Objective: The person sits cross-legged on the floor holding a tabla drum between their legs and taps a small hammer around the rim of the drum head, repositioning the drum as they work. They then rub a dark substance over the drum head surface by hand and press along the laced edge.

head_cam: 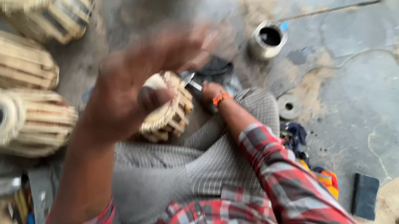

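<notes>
A small drum (pixel 167 110) laced with pale straps and wooden pegs rests against my crossed legs in grey checked trousers. My left hand (pixel 128 90) is raised close to the camera in front of the drum; it is blurred by motion, its fingers are spread and nothing shows in it. My right hand (pixel 211 91), with an orange band at the wrist, reaches past my knee to the drum's far side. It closes on a short shiny metal tool (pixel 191 81) that touches the drum. Part of this hand is hidden behind the knee.
Three similar pale drums (pixel 21 121) lie on the floor at the left. A metal cup (pixel 268 38) and a round metal disc (pixel 289 106) sit on the cracked grey floor beyond. A dark flat case (pixel 365 196), coloured cloth (pixel 325 177) and loose tools (pixel 0 188) lie nearby.
</notes>
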